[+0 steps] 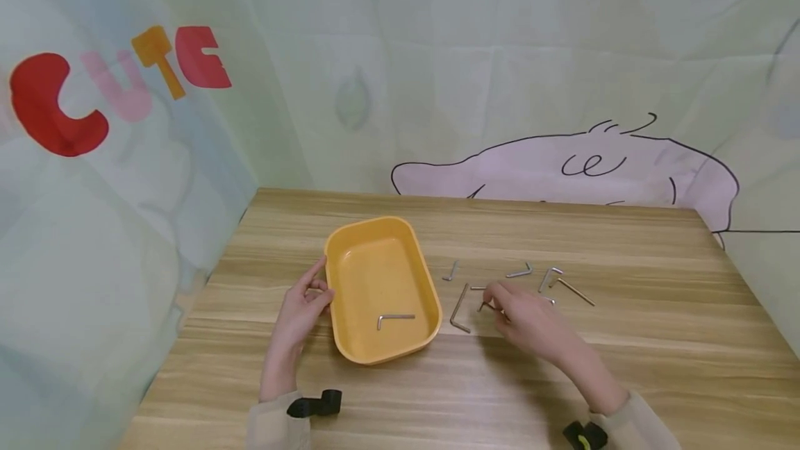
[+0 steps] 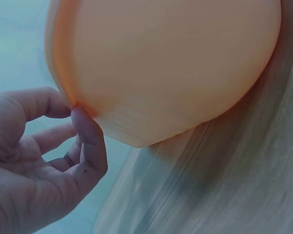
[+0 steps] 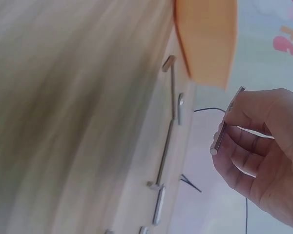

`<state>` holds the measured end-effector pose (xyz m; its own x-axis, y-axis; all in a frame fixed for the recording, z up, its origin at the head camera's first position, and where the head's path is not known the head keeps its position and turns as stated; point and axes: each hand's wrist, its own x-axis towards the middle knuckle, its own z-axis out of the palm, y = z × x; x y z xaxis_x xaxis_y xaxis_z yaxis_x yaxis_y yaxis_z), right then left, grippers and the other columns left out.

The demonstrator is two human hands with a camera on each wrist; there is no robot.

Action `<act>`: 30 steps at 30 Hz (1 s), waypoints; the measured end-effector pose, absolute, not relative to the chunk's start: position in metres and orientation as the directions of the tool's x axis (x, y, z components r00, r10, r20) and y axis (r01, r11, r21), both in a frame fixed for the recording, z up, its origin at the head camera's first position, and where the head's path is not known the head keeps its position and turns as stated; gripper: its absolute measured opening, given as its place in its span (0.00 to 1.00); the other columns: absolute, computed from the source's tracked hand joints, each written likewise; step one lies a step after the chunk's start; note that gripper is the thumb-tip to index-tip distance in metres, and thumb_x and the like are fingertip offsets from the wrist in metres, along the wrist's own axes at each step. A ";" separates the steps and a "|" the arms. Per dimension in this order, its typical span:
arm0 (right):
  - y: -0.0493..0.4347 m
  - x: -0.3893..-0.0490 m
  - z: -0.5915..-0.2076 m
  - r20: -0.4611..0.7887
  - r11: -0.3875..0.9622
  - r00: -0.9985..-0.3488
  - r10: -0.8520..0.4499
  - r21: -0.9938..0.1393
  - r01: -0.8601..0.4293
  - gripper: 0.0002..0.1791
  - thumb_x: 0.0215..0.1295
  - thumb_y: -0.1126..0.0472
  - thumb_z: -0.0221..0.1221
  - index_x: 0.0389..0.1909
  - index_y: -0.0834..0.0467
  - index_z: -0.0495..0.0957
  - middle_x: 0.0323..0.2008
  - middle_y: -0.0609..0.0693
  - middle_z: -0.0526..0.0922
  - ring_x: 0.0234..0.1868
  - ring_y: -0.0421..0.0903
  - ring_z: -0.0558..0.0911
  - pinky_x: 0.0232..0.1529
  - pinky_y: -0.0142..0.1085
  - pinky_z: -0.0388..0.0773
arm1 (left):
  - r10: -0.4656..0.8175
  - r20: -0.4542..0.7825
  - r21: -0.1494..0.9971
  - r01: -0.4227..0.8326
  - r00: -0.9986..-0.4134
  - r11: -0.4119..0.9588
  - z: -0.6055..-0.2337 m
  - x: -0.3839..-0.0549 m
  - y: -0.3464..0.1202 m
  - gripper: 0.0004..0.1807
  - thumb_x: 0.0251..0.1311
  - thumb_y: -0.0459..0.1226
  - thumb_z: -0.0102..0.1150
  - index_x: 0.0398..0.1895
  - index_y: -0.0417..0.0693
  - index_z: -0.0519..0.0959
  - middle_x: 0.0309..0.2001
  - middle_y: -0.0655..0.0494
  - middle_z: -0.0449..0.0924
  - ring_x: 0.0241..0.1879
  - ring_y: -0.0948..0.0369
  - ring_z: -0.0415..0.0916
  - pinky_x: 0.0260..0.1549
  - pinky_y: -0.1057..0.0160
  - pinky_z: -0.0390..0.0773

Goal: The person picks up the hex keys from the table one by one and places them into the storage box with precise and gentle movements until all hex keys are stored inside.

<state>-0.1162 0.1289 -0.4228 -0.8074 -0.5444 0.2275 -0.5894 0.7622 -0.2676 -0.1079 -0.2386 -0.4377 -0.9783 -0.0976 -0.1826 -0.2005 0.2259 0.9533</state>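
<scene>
The left hand (image 1: 298,312) pinches the near-left rim of a yellow plastic tray (image 1: 431,283), with thumb and index finger meeting at the edge in the left wrist view. One silver hex key (image 1: 396,317) lies in the tray's lower part. To the right of it, the right hand (image 1: 531,321) pinches another hex key (image 3: 218,140) between thumb and fingers, raised off the table in the right wrist view. Close to its fingertips a longer bronze-toned hex key (image 1: 459,307) rests on the wood. The held key is mostly hidden by the hand in the head view.
Around the right hand lie several more hex keys, among them a small one (image 1: 452,271), one at the back (image 1: 520,272) and a bronze one (image 1: 576,292). The wood-grain table (image 1: 312,207) ends at a printed cloth backdrop (image 1: 437,89).
</scene>
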 end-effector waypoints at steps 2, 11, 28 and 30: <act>0.125 -0.118 -0.419 0.224 0.758 -0.805 -0.549 -0.271 -0.593 0.15 0.50 0.71 0.61 0.39 0.53 0.76 0.30 0.42 0.77 0.22 0.34 0.68 0.20 0.23 0.64 | -0.098 -0.183 0.954 -0.201 -0.978 0.224 -0.438 -0.108 -0.238 0.34 0.65 0.28 0.50 0.74 0.53 0.57 0.42 0.52 0.65 0.29 0.68 0.71 0.34 0.70 0.78; 0.107 -0.122 -0.410 0.275 0.720 -0.757 -0.593 -0.240 -0.651 0.16 0.48 0.71 0.61 0.38 0.53 0.76 0.31 0.43 0.78 0.27 0.36 0.75 0.22 0.23 0.67 | -0.091 -0.182 0.954 -0.198 -0.979 0.225 -0.438 -0.108 -0.238 0.34 0.65 0.28 0.50 0.74 0.53 0.56 0.42 0.52 0.65 0.28 0.68 0.70 0.33 0.70 0.78; 0.071 -0.124 -0.393 0.329 0.618 -0.678 -0.658 -0.279 -0.735 0.16 0.47 0.71 0.60 0.38 0.54 0.75 0.29 0.44 0.77 0.30 0.38 0.75 0.28 0.27 0.72 | -0.090 -0.185 0.950 -0.202 -0.978 0.237 -0.436 -0.108 -0.238 0.35 0.65 0.29 0.50 0.74 0.54 0.56 0.41 0.53 0.65 0.28 0.69 0.70 0.34 0.71 0.78; 0.066 -0.124 -0.393 0.329 0.617 -0.674 -0.662 -0.272 -0.739 0.15 0.48 0.71 0.60 0.37 0.54 0.75 0.30 0.44 0.78 0.30 0.39 0.75 0.28 0.27 0.72 | -0.090 -0.183 0.951 -0.200 -0.979 0.238 -0.436 -0.109 -0.238 0.34 0.65 0.29 0.50 0.74 0.53 0.56 0.41 0.53 0.65 0.28 0.69 0.69 0.33 0.71 0.77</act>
<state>-0.1239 0.0665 -0.3929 -0.6737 -0.6618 0.3289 -0.7387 0.6167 -0.2722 -0.1086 -0.2378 -0.4364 -0.9789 -0.0902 -0.1835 -0.2000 0.2377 0.9505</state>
